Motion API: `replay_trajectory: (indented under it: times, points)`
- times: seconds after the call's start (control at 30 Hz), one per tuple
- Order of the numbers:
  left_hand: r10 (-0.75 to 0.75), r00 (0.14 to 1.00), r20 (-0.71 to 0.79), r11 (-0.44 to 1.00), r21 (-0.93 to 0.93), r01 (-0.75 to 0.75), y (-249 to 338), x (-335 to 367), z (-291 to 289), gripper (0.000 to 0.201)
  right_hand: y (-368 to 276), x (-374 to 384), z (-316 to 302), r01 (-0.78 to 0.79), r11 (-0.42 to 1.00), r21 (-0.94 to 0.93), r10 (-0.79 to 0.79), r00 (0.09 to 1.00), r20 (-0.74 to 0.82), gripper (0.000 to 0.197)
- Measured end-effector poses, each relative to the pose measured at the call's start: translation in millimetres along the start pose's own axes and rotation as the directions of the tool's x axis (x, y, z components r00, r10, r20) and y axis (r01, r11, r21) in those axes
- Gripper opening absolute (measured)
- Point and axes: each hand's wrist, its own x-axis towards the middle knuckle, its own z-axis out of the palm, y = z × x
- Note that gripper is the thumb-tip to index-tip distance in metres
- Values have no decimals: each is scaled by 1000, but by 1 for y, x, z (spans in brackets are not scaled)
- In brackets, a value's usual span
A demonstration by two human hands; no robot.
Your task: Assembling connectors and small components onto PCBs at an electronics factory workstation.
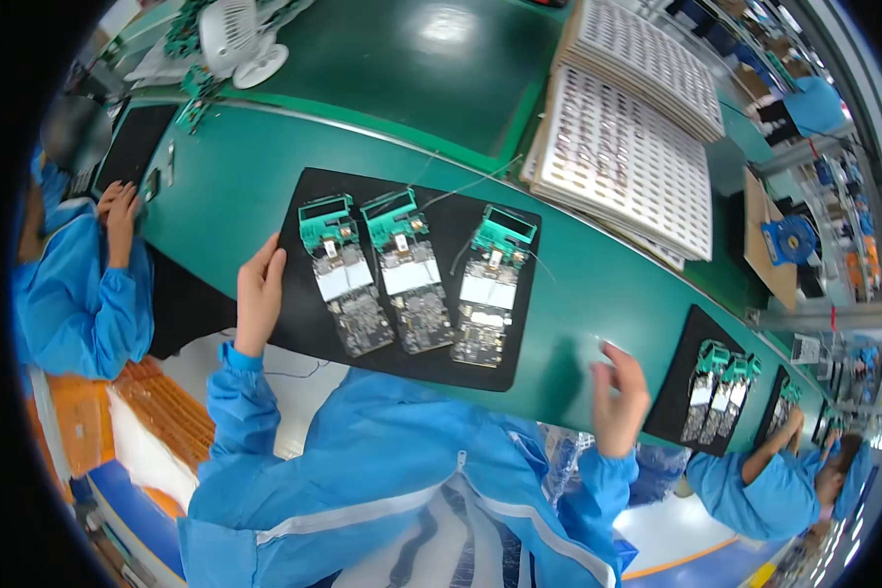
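In front of me a black mat (421, 370) lies on the green table, its near edge by my body. On it rest three circuit boards in a row: the left board (360, 318), the middle board (421, 317) and the right board (480, 333). Each has a green plastic frame at its far end, a white strip across it and thin wires. My left hand (258, 299) is at the mat's left edge, thumb and fingers closed on it. Off the mat's right side, above the table, my right hand (620, 400) is curled in a pinch; a tiny pale glint shows at its fingertips.
Stacked white trays (627, 157) of small parts stand at the far right. A white fan (230, 39) sits at the far left. Another mat with boards (717, 392) lies to the right. Co-workers in blue sit on my left (83, 274) and right (769, 490).
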Motion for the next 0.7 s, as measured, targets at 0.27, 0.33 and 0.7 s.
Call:
replay_trajectory:
  times: [0.27, 0.33, 0.7]
  points:
    - [74, 969, 235, 991, -130, -44, 65, -12, 82, 39, 28, 47, 14, 33, 971, -236, -14, 996, 83, 29]
    - [148, 963, 224, 980, -165, -113, 75, -1, 91, 39, 41, 57, 0, 24, 969, -245, 0, 995, 97, 30]
    - [608, 654, 451, 715, 46, -697, 175, 50, 142, 61, -2, 195, -39, 240, 949, -207, -245, 969, -2, 12]
